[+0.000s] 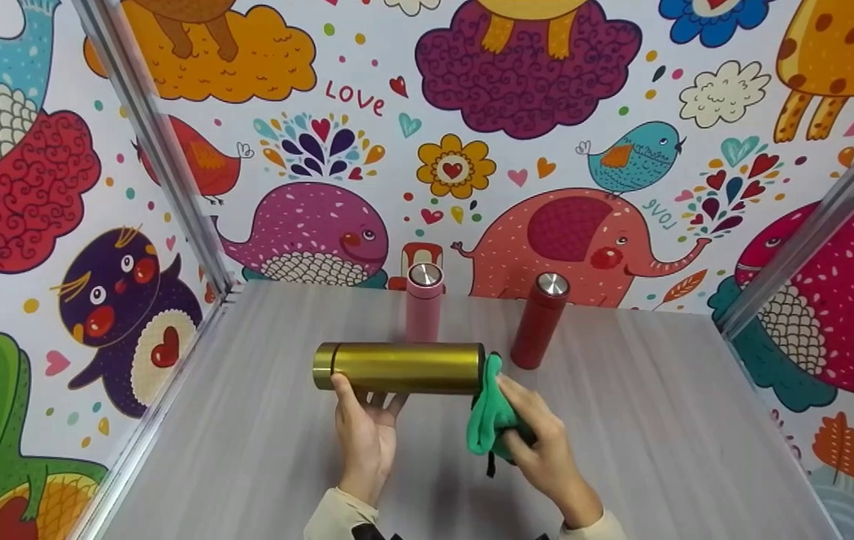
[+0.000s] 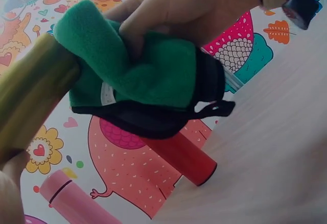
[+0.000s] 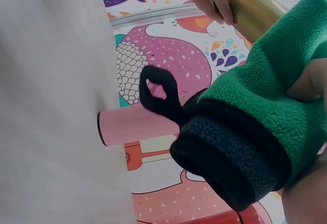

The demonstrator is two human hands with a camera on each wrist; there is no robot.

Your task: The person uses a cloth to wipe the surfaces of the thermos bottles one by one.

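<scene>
A gold metal thermos bottle (image 1: 408, 367) lies level above the table, its lid end to the left. My left hand (image 1: 368, 442) holds it from below near the lid, with the thumb on the front side. My right hand (image 1: 550, 454) grips a green fleece cloth (image 1: 490, 416) against the bottle's dark base end. In the left wrist view the cloth (image 2: 163, 76) covers that end, with a small white tag on it. A dark grey side, black edging and a black hanging loop (image 3: 159, 89) show in the right wrist view.
Two more thermos bottles stand upright on the grey table (image 1: 262, 420): a pink one (image 1: 423, 319) behind the gold bottle and a red one (image 1: 535, 334) to its right. Walls printed with cartoon animals enclose the back and sides, with metal rails (image 1: 157, 142) at the corners.
</scene>
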